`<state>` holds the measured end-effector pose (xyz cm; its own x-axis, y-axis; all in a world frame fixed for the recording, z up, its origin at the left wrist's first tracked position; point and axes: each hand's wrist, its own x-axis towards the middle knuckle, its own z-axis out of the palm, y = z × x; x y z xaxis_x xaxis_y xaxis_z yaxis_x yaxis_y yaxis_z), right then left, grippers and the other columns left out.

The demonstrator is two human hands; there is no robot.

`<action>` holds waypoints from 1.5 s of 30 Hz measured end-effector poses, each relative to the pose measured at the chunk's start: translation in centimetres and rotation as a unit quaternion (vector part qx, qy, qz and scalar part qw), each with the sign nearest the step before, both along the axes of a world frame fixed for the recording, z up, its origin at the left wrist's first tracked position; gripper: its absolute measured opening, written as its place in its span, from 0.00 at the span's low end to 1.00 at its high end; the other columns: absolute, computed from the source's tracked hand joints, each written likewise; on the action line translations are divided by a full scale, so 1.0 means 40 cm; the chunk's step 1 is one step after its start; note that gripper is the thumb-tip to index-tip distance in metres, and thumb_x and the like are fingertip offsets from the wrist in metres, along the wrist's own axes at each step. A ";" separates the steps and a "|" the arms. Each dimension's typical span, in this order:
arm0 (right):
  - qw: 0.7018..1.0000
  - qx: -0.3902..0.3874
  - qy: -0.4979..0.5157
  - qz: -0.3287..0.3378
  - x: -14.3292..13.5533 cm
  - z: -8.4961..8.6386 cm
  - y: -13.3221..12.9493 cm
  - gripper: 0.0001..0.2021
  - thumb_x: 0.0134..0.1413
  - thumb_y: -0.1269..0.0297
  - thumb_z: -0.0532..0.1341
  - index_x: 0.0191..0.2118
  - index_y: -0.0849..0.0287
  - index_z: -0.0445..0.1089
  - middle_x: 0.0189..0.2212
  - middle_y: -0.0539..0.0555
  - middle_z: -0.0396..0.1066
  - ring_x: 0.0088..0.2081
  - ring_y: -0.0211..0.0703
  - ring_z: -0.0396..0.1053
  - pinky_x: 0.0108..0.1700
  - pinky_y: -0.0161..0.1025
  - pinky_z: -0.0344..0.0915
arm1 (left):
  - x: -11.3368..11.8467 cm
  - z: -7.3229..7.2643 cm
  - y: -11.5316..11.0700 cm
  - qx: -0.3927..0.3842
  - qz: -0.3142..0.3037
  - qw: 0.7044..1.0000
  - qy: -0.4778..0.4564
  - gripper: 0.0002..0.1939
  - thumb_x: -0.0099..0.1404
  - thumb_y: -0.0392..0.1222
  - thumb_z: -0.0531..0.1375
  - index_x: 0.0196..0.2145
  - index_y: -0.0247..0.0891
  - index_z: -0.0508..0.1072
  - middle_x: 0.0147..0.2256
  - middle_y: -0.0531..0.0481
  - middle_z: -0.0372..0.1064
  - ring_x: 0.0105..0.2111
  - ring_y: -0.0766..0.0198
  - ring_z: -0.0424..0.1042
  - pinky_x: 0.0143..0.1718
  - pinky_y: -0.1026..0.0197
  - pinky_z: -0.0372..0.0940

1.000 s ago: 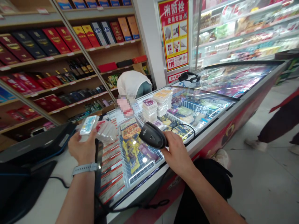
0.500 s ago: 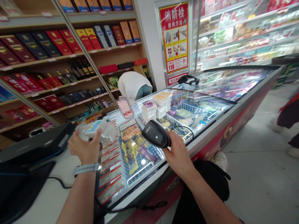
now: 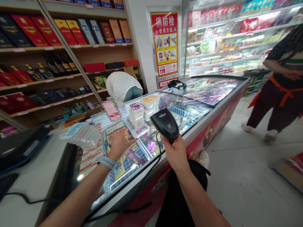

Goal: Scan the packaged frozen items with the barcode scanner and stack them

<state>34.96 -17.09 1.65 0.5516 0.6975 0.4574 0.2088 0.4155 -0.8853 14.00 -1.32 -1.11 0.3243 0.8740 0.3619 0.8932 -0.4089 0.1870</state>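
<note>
My right hand (image 3: 175,154) is wrapped round the handle of a black barcode scanner (image 3: 165,123), its head raised over the freezer's glass top. A cable hangs from the scanner. My left hand (image 3: 121,142), with a grey watch band on the wrist, is over the glass with fingers apart and nothing in it. To its left lie clear flat packs (image 3: 81,134) in a leaning row. Ahead of it are a stack of packs with purple labels (image 3: 136,114) and a stack with yellow labels (image 3: 149,103).
The chest freezer (image 3: 208,116) runs away to the right, with a black strapped object (image 3: 177,84) on it. A person in white (image 3: 121,84) bends behind it. Another person (image 3: 279,85) stands at the right. Dark equipment (image 3: 23,146) sits on the left counter.
My left hand has let go of the clear packs and moved right, over the glass. The view has shifted right, and more of the person at the right shows.
</note>
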 end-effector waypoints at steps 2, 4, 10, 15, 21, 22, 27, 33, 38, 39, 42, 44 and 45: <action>1.000 0.007 0.006 -0.001 0.004 -0.001 -0.002 0.18 0.58 0.59 0.63 0.53 0.59 0.71 0.47 0.56 0.77 0.51 0.52 0.72 0.54 0.45 0.66 | 0.021 -0.005 0.021 -0.020 0.005 1.000 0.013 0.36 0.58 0.62 0.63 0.56 0.34 0.69 0.53 0.35 0.72 0.54 0.43 0.70 0.55 0.47 0.63; 1.000 0.008 0.008 -0.005 0.007 -0.002 -0.003 0.19 0.59 0.59 0.63 0.53 0.59 0.72 0.48 0.57 0.77 0.51 0.52 0.72 0.54 0.45 0.66 | 0.038 -0.007 0.040 -0.036 0.006 0.999 0.018 0.35 0.58 0.62 0.62 0.53 0.33 0.72 0.47 0.35 0.76 0.49 0.42 0.74 0.51 0.47 0.66; 1.000 -0.002 0.001 -0.018 0.019 -0.001 -0.007 0.18 0.59 0.58 0.63 0.52 0.60 0.72 0.47 0.58 0.77 0.50 0.51 0.73 0.54 0.46 0.66 | 0.057 -0.008 0.064 -0.048 -0.006 0.999 0.012 0.27 0.57 0.57 0.64 0.48 0.35 0.76 0.46 0.37 0.78 0.50 0.46 0.74 0.51 0.52 0.66; 1.000 -0.005 0.017 -0.016 0.023 -0.004 -0.007 0.17 0.60 0.57 0.63 0.50 0.60 0.73 0.47 0.58 0.77 0.50 0.51 0.73 0.55 0.47 0.66 | 0.035 -0.005 0.032 -0.041 0.001 0.999 -0.006 0.24 0.58 0.58 0.63 0.45 0.38 0.77 0.44 0.42 0.78 0.45 0.49 0.77 0.46 0.55 0.67; 1.000 -0.005 0.027 -0.013 0.025 -0.014 -0.005 0.18 0.59 0.56 0.63 0.50 0.61 0.73 0.49 0.59 0.76 0.52 0.51 0.72 0.56 0.47 0.65 | -0.043 0.033 -0.028 0.040 0.038 0.998 -0.013 0.28 0.55 0.56 0.66 0.50 0.40 0.74 0.47 0.40 0.76 0.50 0.43 0.73 0.53 0.46 0.60; 1.000 -0.006 0.021 -0.012 0.024 -0.013 -0.005 0.17 0.59 0.57 0.63 0.50 0.60 0.73 0.49 0.59 0.76 0.51 0.52 0.72 0.56 0.47 0.65 | -0.061 0.040 -0.040 0.073 0.041 0.996 -0.012 0.28 0.55 0.56 0.66 0.50 0.40 0.74 0.48 0.40 0.76 0.50 0.42 0.72 0.54 0.44 0.59; 0.999 -0.024 -0.034 0.010 -0.002 -0.005 -0.006 0.17 0.58 0.58 0.64 0.50 0.60 0.72 0.47 0.57 0.76 0.49 0.51 0.72 0.52 0.45 0.67 | -0.131 0.055 -0.101 0.213 0.041 0.975 -0.045 0.25 0.59 0.53 0.65 0.51 0.40 0.71 0.48 0.39 0.75 0.52 0.43 0.70 0.59 0.42 0.51; 0.984 -0.070 -0.149 0.070 -0.051 0.000 0.003 0.14 0.57 0.63 0.61 0.49 0.59 0.69 0.43 0.56 0.75 0.45 0.49 0.72 0.47 0.42 0.67 | -0.163 0.048 -0.120 0.285 0.041 0.954 -0.079 0.24 0.61 0.52 0.65 0.53 0.42 0.70 0.50 0.39 0.73 0.54 0.44 0.69 0.64 0.41 0.44; 0.962 -0.089 -0.236 0.102 -0.083 -0.007 0.023 0.13 0.56 0.69 0.58 0.48 0.58 0.68 0.42 0.57 0.73 0.45 0.51 0.70 0.48 0.45 0.65 | -0.182 0.046 -0.113 0.297 0.038 0.950 -0.088 0.24 0.60 0.47 0.65 0.53 0.42 0.70 0.51 0.42 0.73 0.55 0.46 0.68 0.65 0.41 0.41; 0.958 -0.091 -0.251 0.104 -0.089 -0.008 0.028 0.13 0.56 0.69 0.58 0.47 0.58 0.67 0.42 0.57 0.73 0.46 0.52 0.70 0.48 0.45 0.65 | -0.184 0.047 -0.114 0.295 0.040 0.950 -0.090 0.23 0.60 0.47 0.65 0.52 0.42 0.70 0.51 0.42 0.73 0.55 0.46 0.68 0.65 0.41 0.41; 0.946 -0.106 -0.288 0.107 -0.104 -0.011 0.038 0.12 0.55 0.71 0.57 0.46 0.57 0.67 0.43 0.58 0.72 0.47 0.53 0.69 0.49 0.47 0.64 | -0.187 0.050 -0.117 0.291 0.042 0.951 -0.098 0.23 0.60 0.48 0.65 0.52 0.42 0.70 0.52 0.42 0.73 0.55 0.46 0.68 0.65 0.41 0.41; 0.938 -0.116 -0.306 0.110 -0.110 -0.012 0.042 0.11 0.55 0.72 0.57 0.45 0.57 0.66 0.42 0.58 0.71 0.46 0.53 0.68 0.48 0.48 0.64 | -0.187 0.052 -0.119 0.294 0.045 0.950 -0.099 0.23 0.60 0.48 0.65 0.52 0.43 0.70 0.52 0.43 0.73 0.55 0.47 0.68 0.66 0.41 0.40; 0.936 -0.120 -0.313 0.110 -0.112 -0.012 0.043 0.11 0.55 0.73 0.56 0.44 0.57 0.66 0.42 0.58 0.70 0.45 0.53 0.68 0.48 0.48 0.64 | -0.187 0.053 -0.119 0.296 0.046 0.949 -0.099 0.23 0.60 0.48 0.65 0.52 0.43 0.70 0.52 0.43 0.73 0.55 0.47 0.68 0.66 0.41 0.40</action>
<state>30.47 -15.36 1.18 0.0590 0.8865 0.4589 0.6497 0.3149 -0.6919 6.53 -6.08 1.01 0.1312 0.5206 0.8436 0.9017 -0.4163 0.1166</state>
